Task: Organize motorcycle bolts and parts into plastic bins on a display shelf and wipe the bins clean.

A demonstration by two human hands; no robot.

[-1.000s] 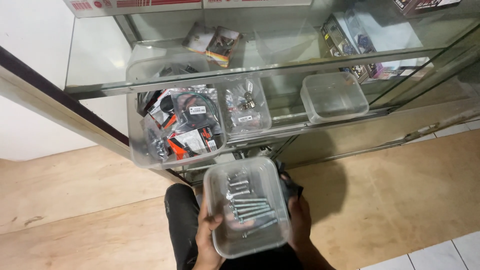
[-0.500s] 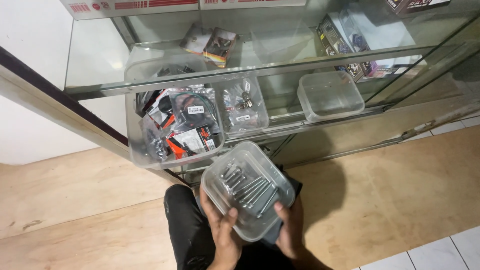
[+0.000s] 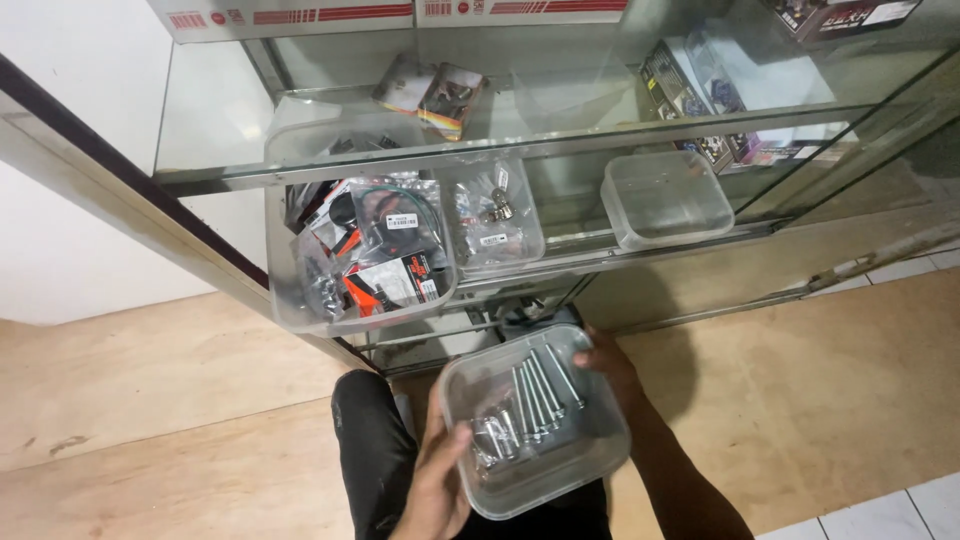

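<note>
Here, both hands (image 3: 440,480) around tilted tub (image 3: 535,430).

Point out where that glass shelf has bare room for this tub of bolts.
Bare glass lies between the bagged-parts tub and the empty tub, and right of the empty tub. The left end is crowded by the big bin of packets. Both hands hold the bolt tub.

4 clear tubs (image 3: 533,432), 2 hands (image 3: 437,480)

clear bagged packages (image 3: 385,250) with black-orange labels fill the shelf bin (image 3: 300,318); white red-striped boxes (image 3: 290,15) above.
</note>
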